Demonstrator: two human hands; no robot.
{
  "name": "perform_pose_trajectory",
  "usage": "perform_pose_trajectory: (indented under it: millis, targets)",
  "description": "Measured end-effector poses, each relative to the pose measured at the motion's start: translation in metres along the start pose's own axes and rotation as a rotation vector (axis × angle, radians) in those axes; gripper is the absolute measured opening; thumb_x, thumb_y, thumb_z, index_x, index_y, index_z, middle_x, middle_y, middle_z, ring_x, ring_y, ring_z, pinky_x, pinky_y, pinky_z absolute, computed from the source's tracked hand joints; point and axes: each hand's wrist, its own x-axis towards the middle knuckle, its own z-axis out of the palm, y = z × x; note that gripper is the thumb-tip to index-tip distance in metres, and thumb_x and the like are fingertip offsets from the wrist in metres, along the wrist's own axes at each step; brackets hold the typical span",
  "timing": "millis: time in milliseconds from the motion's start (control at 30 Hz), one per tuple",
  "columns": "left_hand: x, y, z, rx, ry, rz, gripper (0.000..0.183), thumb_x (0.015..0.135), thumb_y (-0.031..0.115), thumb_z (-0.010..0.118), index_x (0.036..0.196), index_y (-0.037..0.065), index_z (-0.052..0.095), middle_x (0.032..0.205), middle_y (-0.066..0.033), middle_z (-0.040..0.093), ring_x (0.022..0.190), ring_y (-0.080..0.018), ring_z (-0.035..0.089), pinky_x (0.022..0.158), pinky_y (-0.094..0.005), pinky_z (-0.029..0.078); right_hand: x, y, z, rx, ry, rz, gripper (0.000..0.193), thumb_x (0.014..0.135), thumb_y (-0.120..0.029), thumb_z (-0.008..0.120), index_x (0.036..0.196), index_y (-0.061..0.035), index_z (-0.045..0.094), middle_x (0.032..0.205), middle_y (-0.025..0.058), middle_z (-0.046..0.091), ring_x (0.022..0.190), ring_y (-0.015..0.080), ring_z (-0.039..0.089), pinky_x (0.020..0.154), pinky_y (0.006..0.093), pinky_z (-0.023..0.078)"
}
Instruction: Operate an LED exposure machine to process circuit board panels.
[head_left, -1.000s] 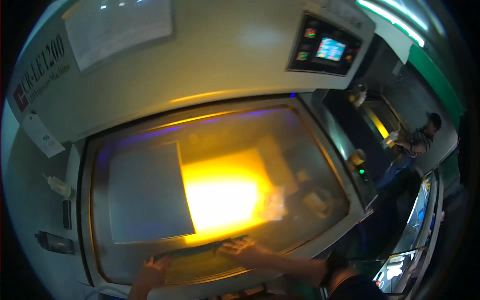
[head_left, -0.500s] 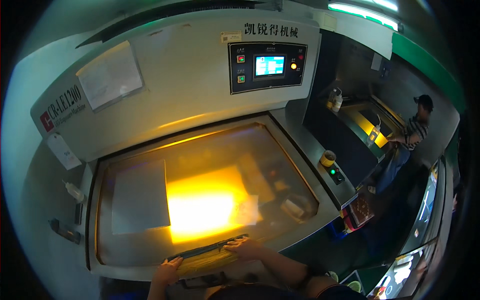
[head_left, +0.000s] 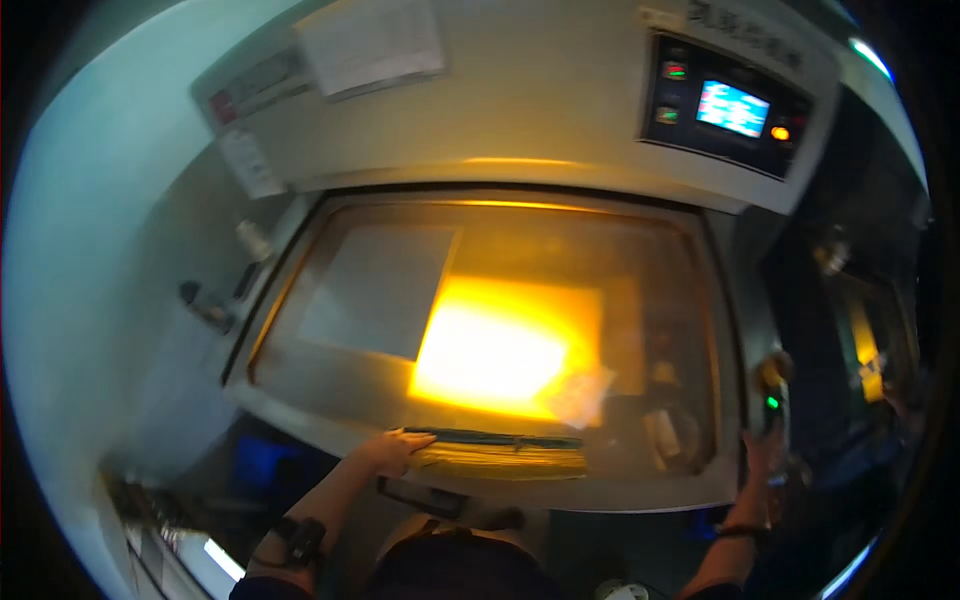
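My left hand lies on the left end of a long yellowish bar with a dark top edge, at the front rim of the machine. Its fingers stretch flat along the bar; the thumb is hidden. My right hand is at the machine's right side, just below a green-lit button. Motion blurs its fingers, so contact with the button cannot be told. Behind the bar, a glossy, see-through bed cover shows a glowing yellow patch and a pale sheet.
The machine's tall pale housing rises at the back, with a lit control panel. Small bottles, one pale, stand along the left side. A round yellowish roll sits behind the green button. Another lit yellow surface is at far right.
My right hand has left the bar and moved right to the machine's side by the green button. My left hand stays on the bar's left end. The view has turned.
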Motion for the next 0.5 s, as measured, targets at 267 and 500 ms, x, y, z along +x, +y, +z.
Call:
perform_pose_trajectory:
  millis: [267,500]
  targets:
    - [0.003,-0.023,0.023,-0.014,0.020,-0.043,0.090,0.072,0.003,0.060,0.154,0.026,0.028,0.151,-0.0187,0.039,0.131,-0.0446,0.045,0.107,-0.0482,0.041,0.009,-0.043,-0.002,-0.006,-0.095,0.111,0.094,0.078,-0.050,0.075,0.151,-0.0103,0.031,0.153,0.0163,0.034,0.144,0.0337,0.027,0.117,0.0550,0.023]
    - [0.016,-0.015,0.001,-0.051,0.031,0.066,0.080,0.074,0.008,0.058,0.150,0.017,0.036,0.144,-0.0197,0.048,0.125,-0.0399,0.051,0.107,-0.0446,0.040,-0.004,-0.031,-0.006,0.111,-0.043,0.093,0.093,0.068,-0.045,0.084,0.141,-0.0058,0.043,0.140,0.0163,0.050,0.129,0.0328,0.048,0.108,0.0455,0.039]
